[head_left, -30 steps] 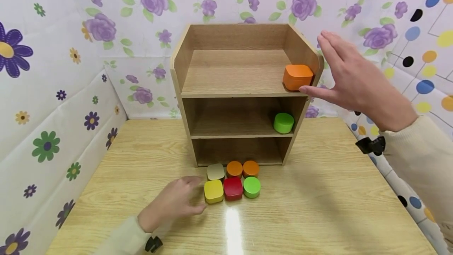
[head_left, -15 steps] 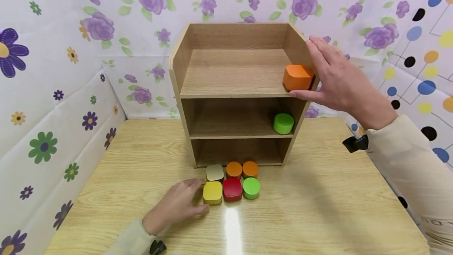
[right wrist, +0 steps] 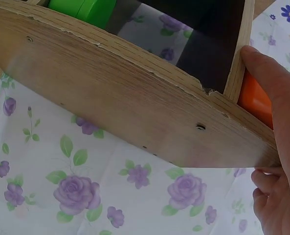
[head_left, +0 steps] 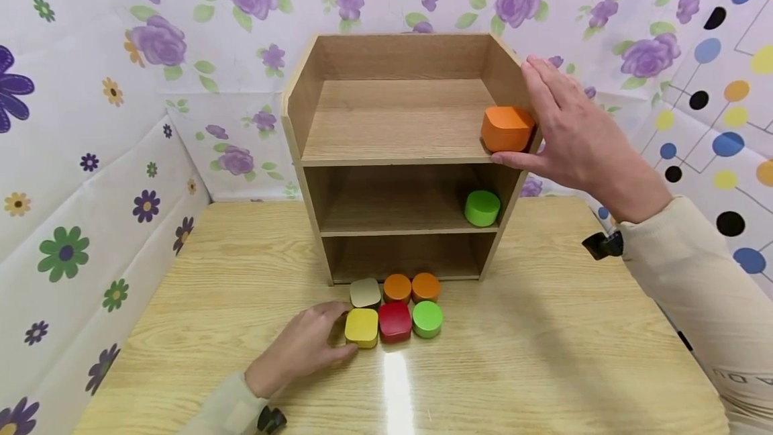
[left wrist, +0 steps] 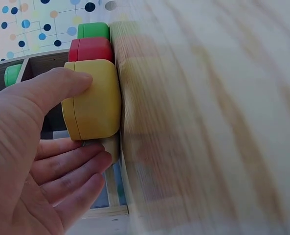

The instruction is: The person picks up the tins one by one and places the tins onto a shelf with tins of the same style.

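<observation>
My left hand (head_left: 304,344) holds a yellow rounded-square box (head_left: 362,327) on the table, thumb on one side and fingers on the other, as the left wrist view shows. Against that box stands a red box (head_left: 395,321), with a green round box (head_left: 427,319) on its right. Higher up, my right hand (head_left: 582,136) grips the right side panel of a wooden shelf (head_left: 398,160). In the right wrist view its thumb (right wrist: 264,66) lies on the shelf's front edge and its fingers reach behind the panel. An orange box (head_left: 506,129) sits inside that panel, close to the thumb.
Behind the yellow and red boxes stand a beige box (head_left: 365,293) and two orange round boxes, one (head_left: 397,288) beside the other. Another green round box (head_left: 482,208) is on the middle shelf. Patterned cloth (head_left: 241,52) hangs around the wooden table (head_left: 253,260).
My right hand has moved left onto the shelf's side panel. My left hand has moved slightly right and closed on the yellow box. The boxes keep their places.
</observation>
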### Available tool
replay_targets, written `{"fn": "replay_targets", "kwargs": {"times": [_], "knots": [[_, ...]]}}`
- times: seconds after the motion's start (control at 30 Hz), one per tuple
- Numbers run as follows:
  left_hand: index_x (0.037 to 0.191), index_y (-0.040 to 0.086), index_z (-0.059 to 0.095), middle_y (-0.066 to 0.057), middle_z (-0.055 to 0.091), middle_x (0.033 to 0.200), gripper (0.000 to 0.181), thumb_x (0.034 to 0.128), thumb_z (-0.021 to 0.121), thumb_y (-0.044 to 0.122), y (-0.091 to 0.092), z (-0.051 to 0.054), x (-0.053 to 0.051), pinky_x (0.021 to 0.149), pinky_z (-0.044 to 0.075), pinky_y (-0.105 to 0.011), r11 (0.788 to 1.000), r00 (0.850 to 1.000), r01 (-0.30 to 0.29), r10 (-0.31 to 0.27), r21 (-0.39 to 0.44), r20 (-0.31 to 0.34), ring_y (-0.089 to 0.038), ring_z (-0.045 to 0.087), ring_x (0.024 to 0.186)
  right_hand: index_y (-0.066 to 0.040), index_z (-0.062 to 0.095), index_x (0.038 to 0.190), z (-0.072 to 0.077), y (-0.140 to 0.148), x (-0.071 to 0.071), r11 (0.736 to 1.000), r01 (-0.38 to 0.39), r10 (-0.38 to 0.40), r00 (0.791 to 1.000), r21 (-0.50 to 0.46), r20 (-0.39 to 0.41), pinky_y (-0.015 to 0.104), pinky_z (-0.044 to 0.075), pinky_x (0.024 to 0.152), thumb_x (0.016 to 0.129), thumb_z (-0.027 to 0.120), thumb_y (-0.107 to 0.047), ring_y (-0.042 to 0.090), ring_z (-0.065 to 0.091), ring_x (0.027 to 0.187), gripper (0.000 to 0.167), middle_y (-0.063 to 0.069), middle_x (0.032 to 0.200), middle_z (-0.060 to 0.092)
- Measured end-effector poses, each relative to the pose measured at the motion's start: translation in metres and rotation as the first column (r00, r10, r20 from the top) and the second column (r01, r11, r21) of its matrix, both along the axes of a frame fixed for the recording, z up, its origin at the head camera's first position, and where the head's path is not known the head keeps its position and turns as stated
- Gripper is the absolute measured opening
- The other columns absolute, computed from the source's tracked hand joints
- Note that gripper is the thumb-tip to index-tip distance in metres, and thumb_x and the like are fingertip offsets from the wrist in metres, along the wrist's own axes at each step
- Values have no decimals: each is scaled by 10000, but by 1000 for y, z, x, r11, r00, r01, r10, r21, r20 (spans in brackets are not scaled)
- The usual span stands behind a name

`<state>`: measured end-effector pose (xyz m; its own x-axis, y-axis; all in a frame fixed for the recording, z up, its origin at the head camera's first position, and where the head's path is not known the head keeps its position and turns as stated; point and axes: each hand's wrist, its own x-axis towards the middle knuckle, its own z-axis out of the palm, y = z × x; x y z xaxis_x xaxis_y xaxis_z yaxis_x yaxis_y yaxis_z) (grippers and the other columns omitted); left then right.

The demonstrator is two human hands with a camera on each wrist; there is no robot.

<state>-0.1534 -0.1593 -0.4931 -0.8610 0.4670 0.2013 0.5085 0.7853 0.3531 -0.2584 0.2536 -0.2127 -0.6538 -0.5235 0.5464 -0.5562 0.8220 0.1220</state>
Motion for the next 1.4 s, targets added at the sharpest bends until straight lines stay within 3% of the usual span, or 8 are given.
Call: {"fn": "replay_targets", "kwargs": {"times": [0.3,0.5,0.7,1.1,1.4], "knots": [[1275,37,702,-122,758,1281,608,803,924,349,3,0,0,1003,609,-454,998,999,-4,1,62,51,-298,738,1170,36,150,1666,1,0,1,1000,6,-6,1000,17,-4,591,243,1299,780,921,-491,471,279,1589,1287,272,1724,236],[1233,61,719,-62,782,1204,578,778,945,335,3,0,1,906,634,-385,996,999,-2,-2,93,46,-202,757,1055,29,126,1671,1,-1,1,1000,1,-2,1000,6,13,585,221,1310,804,904,-489,453,246,1607,1274,255,1739,203],[1221,70,717,-49,792,1173,564,771,952,315,2,2,3,871,640,-356,992,998,11,-18,123,57,-186,768,1009,34,115,1670,0,-1,0,1000,9,-10,1000,20,16,574,200,1319,814,895,-494,447,229,1615,1273,265,1738,196],[1222,76,721,-62,800,1155,572,765,951,334,2,15,4,882,647,-378,994,998,21,-27,109,53,-211,783,1009,37,132,1669,0,0,-1,1000,10,-10,1000,12,15,575,198,1321,799,902,-507,461,241,1607,1283,280,1729,210],[1212,37,723,-114,806,1121,596,744,958,321,2,38,1,723,602,-254,995,999,45,-47,91,24,-231,785,915,40,137,1667,-1,1,-1,1000,0,0,1000,18,-2,566,193,1326,804,902,-490,456,245,1607,1269,284,1725,221]]}}
